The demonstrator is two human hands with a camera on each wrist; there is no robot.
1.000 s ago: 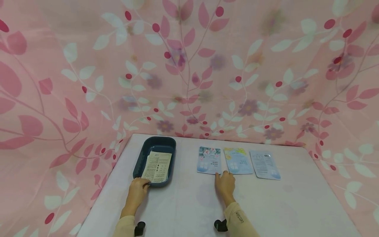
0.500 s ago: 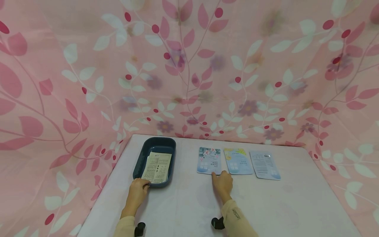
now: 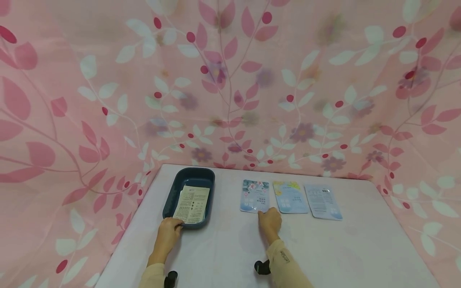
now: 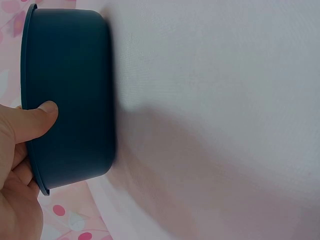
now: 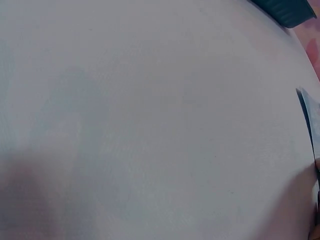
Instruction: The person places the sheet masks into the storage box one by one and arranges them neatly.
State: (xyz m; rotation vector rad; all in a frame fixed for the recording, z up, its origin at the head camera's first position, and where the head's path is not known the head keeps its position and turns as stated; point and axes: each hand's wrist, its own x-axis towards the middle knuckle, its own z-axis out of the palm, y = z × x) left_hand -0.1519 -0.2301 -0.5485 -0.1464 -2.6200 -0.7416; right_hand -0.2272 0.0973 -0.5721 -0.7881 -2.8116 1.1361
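Note:
My left hand [image 3: 168, 234] grips the near rim of a dark teal plastic tray [image 3: 168, 200]. In the left wrist view its thumb presses the outer wall of the tray [image 4: 75, 75], with the other fingers partly hidden behind the rim. Printed cream leaflets or packets [image 3: 192, 204] lie inside. My right hand [image 3: 270, 222] pinches the near edge of a flat blue sachet with pink flowers [image 3: 255, 194], close to its right corner. The right wrist view shows that sachet's edge [image 5: 311, 120] slightly raised, with only a sliver of fingers beside it.
Right of the flowered sachet lie a blue sachet with yellow flowers [image 3: 291, 198] and a pale blue one with small print [image 3: 323, 202]. All stand on a white-covered table [image 3: 230, 248]. A pink floral cloth [image 3: 230, 100] hangs behind and at both sides.
My right hand has shifted slightly left along the near edge of the flowered sachet, its fingers curling closer together. The left hand and the tray keep their place.

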